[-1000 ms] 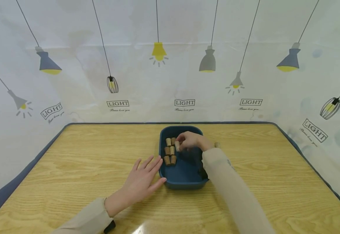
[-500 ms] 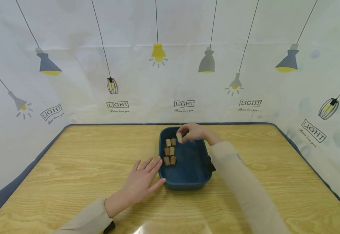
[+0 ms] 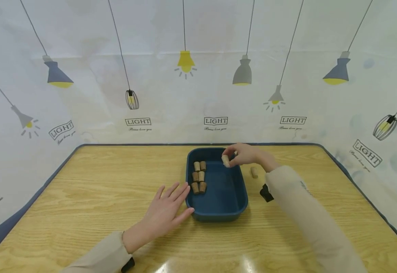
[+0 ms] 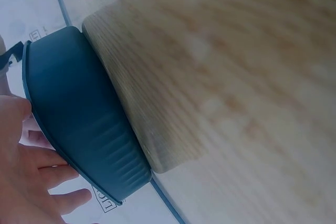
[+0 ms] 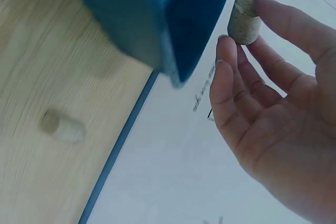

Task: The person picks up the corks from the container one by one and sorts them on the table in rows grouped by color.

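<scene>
A pale cork (image 3: pixel 226 160) is pinched between the thumb and fingers of my right hand (image 3: pixel 245 154), above the far right part of the blue bin (image 3: pixel 220 214). The right wrist view shows this cork (image 5: pixel 244 19) held at its top and lower end, outside the bin's wall. Several brown and tan corks (image 3: pixel 202 187) stand in paired rows along the bin's left side. My left hand (image 3: pixel 164 208) lies with fingers spread, fingertips at the bin's left rim. In the left wrist view those fingers (image 4: pixel 58 176) reach along the rim.
Another cork (image 3: pixel 254 172) lies on the wooden table (image 3: pixel 116 182), right of the bin. A black strap (image 3: pixel 266 193) shows at my right sleeve. A white printed backdrop (image 3: pixel 164 131) borders the table's back and sides.
My right hand has lifted the pale cork from beside the standing corks and carried it right, toward the bin's far right rim. The loose cork on the table is uncovered. My left hand stays put.
</scene>
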Demonstrator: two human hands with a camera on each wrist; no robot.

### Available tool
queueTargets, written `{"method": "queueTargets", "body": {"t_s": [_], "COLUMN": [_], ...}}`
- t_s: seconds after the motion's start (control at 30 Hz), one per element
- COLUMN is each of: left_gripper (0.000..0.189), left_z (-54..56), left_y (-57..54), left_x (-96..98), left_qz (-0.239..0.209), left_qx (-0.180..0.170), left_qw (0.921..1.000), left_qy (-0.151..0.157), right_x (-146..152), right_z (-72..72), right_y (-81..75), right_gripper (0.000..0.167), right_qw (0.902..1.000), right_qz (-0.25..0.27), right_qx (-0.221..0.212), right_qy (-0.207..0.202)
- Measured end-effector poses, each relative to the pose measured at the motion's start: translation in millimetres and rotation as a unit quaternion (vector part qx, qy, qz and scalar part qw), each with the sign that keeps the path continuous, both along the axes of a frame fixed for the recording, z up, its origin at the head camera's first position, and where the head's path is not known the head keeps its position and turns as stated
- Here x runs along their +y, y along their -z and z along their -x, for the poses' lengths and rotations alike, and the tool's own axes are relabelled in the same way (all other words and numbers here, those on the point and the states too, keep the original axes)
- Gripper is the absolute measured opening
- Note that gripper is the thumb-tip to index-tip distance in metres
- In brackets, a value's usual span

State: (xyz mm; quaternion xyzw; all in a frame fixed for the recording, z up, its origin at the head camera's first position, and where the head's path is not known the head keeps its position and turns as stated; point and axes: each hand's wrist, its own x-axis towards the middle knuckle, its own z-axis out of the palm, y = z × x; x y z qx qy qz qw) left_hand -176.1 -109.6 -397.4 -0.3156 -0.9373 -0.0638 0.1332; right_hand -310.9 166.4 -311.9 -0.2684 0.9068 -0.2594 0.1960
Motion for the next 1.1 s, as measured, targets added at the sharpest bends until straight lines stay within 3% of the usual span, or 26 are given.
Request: {"method": "queueTargets", "body": {"t_s": [0.57,1.1], "left_gripper": [0.063,0.063], "left_z": [1.5,1.2], "left_y": [0.9,2.8], "left_x": [-0.3,-0.3], "left_qz": [-0.006,-0.012], "left_qx": [0.001,0.001], "left_qw": [1.0,0.9999], "left_qy": [0.003,0.005], "right_x": [63,107], "right_z": [-12.3,-21.4], "right_y": [14.9,38.7], "right_gripper": [0.039,0.042], "right_qw": [0.9983,0.9975], "right_qz": [0.039,0.028], "right_qx": [0.042,0.058], "right_qy": [-0.008,0.031]}}
